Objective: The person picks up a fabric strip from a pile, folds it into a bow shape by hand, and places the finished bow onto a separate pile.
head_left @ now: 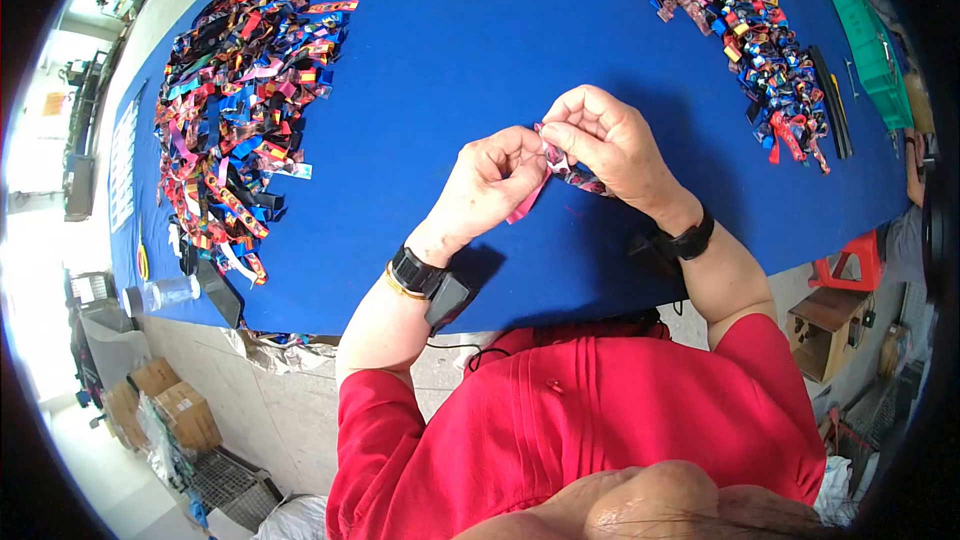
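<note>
Over the middle of the blue table, my left hand and my right hand meet with fingertips nearly touching. Both pinch a patterned ribbon, dark with pink and white. A plain pink end hangs below my left fingers. The part of the ribbon between my fingertips is mostly covered, so a fold or knot there cannot be made out. To the left lies a large heap of loose printed ribbons. Bunched ribbon pieces stretch along the right side of the table.
The blue table has a clear plastic jar and yellow-handled scissors at its left edge. A green bin and long black strips lie at the right. A red stool stands beyond the right edge; cardboard boxes sit on the floor.
</note>
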{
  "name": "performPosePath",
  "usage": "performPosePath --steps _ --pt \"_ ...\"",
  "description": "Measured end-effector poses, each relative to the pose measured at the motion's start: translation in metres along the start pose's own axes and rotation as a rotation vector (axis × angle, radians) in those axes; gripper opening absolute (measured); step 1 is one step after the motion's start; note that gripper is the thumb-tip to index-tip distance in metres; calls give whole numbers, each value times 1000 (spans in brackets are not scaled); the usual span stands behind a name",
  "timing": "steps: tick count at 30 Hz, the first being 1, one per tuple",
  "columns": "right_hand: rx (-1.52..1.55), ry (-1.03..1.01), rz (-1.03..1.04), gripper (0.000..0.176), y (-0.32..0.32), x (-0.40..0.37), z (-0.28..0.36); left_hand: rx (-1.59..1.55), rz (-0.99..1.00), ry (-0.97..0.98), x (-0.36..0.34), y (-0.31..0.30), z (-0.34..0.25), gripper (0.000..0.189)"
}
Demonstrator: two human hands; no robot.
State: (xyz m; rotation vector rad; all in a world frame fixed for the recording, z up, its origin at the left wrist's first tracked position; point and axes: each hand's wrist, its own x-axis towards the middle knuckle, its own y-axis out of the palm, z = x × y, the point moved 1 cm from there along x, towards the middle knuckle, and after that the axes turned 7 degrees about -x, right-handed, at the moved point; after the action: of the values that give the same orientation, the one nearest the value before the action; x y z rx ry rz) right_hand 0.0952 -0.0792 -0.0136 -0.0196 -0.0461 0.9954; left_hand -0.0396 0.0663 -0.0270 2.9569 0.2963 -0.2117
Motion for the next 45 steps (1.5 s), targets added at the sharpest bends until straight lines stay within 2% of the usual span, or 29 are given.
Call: performPosePath --steps 2,5,11,17,26,30,32,34,35,36,40,45 --pt "2 6 6 5 0 0 0 -28 4 -89 -1 0 -7 10" --pt "-22 6 8 5 -1 -1 -2 -23 49 19 2 0 -1 12" --pt "9 -19 11 6 1 -2 1 -50 24 87 3 -2 8 7" --pt "-37 -34 -4 6 -1 -1 -2 -280 41 83 5 -2 9 8" --pt "-29 -73 -20 11 0 -1 -6 -305 16 42 6 0 4 21" --pt "-8 -87 -1 12 0 0 -7 -290 -47 25 7 -2 8 19" --pt "42 14 32 12 0 -5 2 -231 -80 7 7 -1 8 16" --pt "8 -85 3 13 1 -3 -3 -229 -100 9 3 8 -3 16" --pt "-18 -57 50 16 -3 -4 -3 -158 -105 25 3 7 -4 15" --pt "-5 -142 38 17 -3 -4 -6 -157 -115 46 3 7 -2 15" --pt "-162 -84 24 16 -5 -5 1 -15 -149 19 1 7 -5 14" --pt "-297 -184 -24 10 -6 -6 8 -118 -106 57 2 1 5 14"
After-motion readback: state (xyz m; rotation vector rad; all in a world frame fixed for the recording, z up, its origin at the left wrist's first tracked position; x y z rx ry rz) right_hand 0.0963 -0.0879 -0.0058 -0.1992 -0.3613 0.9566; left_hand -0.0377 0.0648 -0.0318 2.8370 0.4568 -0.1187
